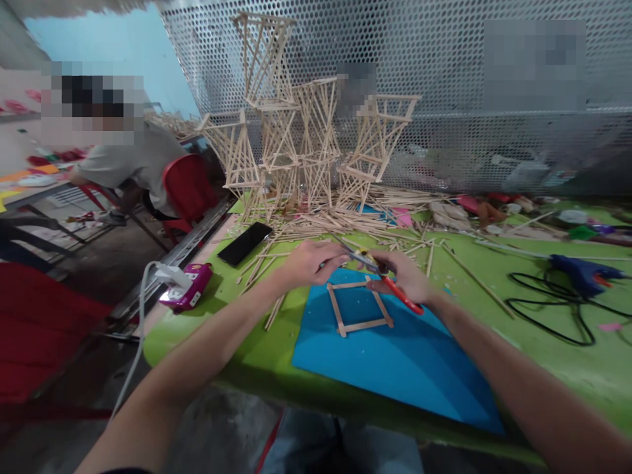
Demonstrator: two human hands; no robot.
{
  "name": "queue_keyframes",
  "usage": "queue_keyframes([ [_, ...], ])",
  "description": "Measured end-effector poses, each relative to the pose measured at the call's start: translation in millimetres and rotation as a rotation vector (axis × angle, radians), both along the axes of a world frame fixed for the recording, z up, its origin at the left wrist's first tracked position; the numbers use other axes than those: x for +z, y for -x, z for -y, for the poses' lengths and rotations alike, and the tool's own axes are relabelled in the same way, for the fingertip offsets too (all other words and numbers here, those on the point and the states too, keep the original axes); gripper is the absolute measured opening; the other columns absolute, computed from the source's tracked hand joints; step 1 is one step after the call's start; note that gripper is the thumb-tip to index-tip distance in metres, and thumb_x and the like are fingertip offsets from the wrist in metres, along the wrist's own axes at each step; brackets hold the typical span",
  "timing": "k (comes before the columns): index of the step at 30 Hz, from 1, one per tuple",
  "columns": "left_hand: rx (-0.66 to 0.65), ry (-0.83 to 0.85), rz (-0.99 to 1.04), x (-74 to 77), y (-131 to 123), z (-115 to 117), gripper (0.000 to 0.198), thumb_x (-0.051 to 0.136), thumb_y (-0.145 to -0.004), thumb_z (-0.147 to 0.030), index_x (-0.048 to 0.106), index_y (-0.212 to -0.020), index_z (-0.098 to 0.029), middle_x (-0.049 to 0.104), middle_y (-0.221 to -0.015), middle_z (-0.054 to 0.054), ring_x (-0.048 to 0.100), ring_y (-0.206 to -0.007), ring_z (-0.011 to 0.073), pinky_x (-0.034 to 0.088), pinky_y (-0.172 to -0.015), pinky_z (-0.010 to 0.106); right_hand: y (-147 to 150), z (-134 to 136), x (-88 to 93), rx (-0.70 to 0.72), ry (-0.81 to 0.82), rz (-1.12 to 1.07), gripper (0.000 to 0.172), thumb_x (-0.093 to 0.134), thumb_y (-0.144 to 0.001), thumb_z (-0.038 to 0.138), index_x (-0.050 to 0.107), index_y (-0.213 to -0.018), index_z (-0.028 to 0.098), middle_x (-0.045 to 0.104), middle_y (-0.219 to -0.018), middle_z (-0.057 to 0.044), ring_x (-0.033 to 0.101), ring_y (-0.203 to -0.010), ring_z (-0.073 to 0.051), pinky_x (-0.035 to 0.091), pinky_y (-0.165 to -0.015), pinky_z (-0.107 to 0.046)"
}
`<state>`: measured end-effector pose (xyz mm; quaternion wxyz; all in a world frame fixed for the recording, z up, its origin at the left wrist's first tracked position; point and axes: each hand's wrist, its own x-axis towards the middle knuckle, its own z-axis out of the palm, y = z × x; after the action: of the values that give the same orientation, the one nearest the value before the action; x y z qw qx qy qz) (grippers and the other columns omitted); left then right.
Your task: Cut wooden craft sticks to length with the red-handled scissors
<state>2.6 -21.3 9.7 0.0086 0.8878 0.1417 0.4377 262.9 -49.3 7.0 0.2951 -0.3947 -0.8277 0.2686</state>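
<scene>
My left hand [309,262] is closed in a pinch on a thin wooden stick [340,245] held over the table. My right hand [402,276] grips red-handled pliers [395,288], whose jaws meet the stick between the two hands. Just below them a square frame of glued sticks [359,307] lies flat on a blue paper sheet [395,362]. Loose sticks [345,220] are heaped behind the hands.
Tall stick towers [296,112] stand at the back against a perforated metal wall. A black phone [245,243] and a pink power strip [185,286] lie left; a blue glue gun [585,273] with black cable lies right. Another person [128,164] sits on a red chair at far left.
</scene>
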Motion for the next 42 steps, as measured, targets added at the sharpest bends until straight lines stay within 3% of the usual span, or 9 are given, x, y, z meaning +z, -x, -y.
queue_keyframes([
  [4,0.045,0.322,0.007,-3.2,-6,1,0.041,0.038,-0.11,-0.041,0.069,-0.107,-0.015,0.066,-0.071,0.002,0.048,-0.049,0.0101,0.035,-0.051,0.024,3,-3,-8.4,-0.249,-0.273,-0.044,0.035,0.073,-0.069,0.03,0.04,-0.073,0.024,0.039,-0.069,0.006,0.035,-0.062,-0.012,0.03,-0.06,-0.027],
  [9,-0.091,0.523,0.116,-5.3,-9,-4,0.041,0.037,-0.111,-0.048,0.061,-0.127,-0.019,0.045,-0.062,-0.005,0.042,-0.05,0.0104,0.034,-0.05,0.023,-10,-5,-11.5,-0.482,-0.57,-0.055,0.031,0.074,-0.065,0.027,0.052,-0.088,0.024,0.051,-0.076,0.002,0.047,-0.066,-0.016,0.04,-0.063,-0.031],
  [17,-0.068,0.454,0.216,-4.1,-7,-5,0.035,0.045,-0.11,-0.046,0.062,-0.124,-0.02,0.041,-0.061,-0.007,0.038,-0.05,0.009,0.03,-0.05,0.023,-30,-12,-3.5,-0.543,-0.629,0.033,0.031,0.073,-0.069,0.03,0.046,-0.084,0.026,0.051,-0.071,0.002,0.047,-0.061,-0.017,0.039,-0.059,-0.031],
  [20,0.035,0.443,0.33,-2.9,-4,-8,0.034,0.049,-0.108,-0.048,0.063,-0.12,-0.02,0.042,-0.061,-0.006,0.035,-0.049,0.0085,0.024,-0.048,0.024,-36,-18,-3.8,-0.549,-0.675,0.166,0.029,0.071,-0.069,0.03,0.052,-0.09,0.024,0.056,-0.074,-0.001,0.051,-0.064,-0.019,0.039,-0.06,-0.032],
  [24,0.231,0.36,0.51,3.0,7,-16,0.036,0.052,-0.106,-0.051,0.066,-0.096,-0.019,0.04,-0.059,-0.006,0.033,-0.049,0.0081,0.023,-0.049,0.025,-43,-25,-4.0,-0.525,-0.718,0.372,0.028,0.071,-0.071,0.032,0.06,-0.095,0.021,0.069,-0.088,-0.008,0.063,-0.08,-0.026,0.044,-0.072,-0.036],
  [27,0.357,0.165,0.377,4.4,12,-20,0.036,0.061,-0.101,-0.049,0.069,-0.085,-0.018,0.048,-0.056,-0.005,0.038,-0.048,0.0073,0.028,-0.05,0.024,-43,-27,-5.4,-0.522,-0.739,0.481,0.036,0.07,-0.075,0.037,0.066,-0.105,0.018,0.075,-0.105,-0.015,0.066,-0.099,-0.033,0.045,-0.087,-0.042],
  [33,0.348,-0.143,0.04,-3.6,1,-17,0.025,0.069,-0.096,-0.044,0.077,-0.088,-0.022,0.075,-0.071,-0.002,0.055,-0.048,0.0078,0.031,-0.049,0.023,-25,-18,-5.4,-0.511,-0.706,0.533,0.044,0.066,-0.081,0.035,0.068,-0.12,0.014,0.074,-0.121,-0.019,0.063,-0.118,-0.039,0.042,-0.1,-0.047],
  [36,0.392,-0.135,-0.002,-5.5,-2,-14,0.027,0.067,-0.097,-0.048,0.079,-0.092,-0.023,0.076,-0.073,0.0,0.062,-0.054,0.0098,0.033,-0.052,0.024,-16,-11,-1.5,-0.503,-0.718,0.529,0.042,0.064,-0.085,0.035,0.069,-0.12,0.012,0.074,-0.12,-0.019,0.063,-0.119,-0.039,0.041,-0.102,-0.047],
  [42,0.474,-0.01,-0.067,-4.5,-2,-15,0.04,0.061,-0.099,-0.058,0.078,-0.1,-0.022,0.061,-0.053,-0.003,0.054,-0.047,0.0119,0.028,-0.05,0.024,-10,-4,2.4,-0.498,-0.73,0.508,0.041,0.061,-0.089,0.036,0.069,-0.121,0.013,0.075,-0.119,-0.019,0.064,-0.118,-0.038,0.041,-0.102,-0.047],
])
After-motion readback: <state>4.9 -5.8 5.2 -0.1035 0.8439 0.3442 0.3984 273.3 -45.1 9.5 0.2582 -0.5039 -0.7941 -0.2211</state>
